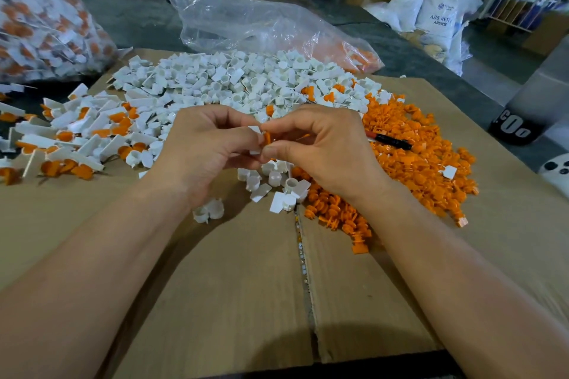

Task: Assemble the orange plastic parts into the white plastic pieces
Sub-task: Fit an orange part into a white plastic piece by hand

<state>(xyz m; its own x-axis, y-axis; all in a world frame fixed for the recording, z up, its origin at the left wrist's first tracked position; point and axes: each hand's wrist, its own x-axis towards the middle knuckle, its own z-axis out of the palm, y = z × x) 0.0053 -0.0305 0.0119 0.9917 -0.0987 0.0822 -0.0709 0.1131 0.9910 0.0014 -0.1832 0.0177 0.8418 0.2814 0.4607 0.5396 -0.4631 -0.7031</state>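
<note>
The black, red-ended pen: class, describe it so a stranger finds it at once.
Find the flat brown cardboard sheet, then the heap of small orange plastic parts on its right side. The black, red-ended pen lies on that heap, just right of the right hand. It alone is long, slim and dark among stubby orange bits.

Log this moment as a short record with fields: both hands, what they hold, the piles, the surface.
left grip: pinches white piece
right grip: pinches orange part, held against the white piece
white pile: behind the hands
orange pile: to the right
assembled pile: to the left
surface: cardboard
pen: lying on the orange pile
</note>
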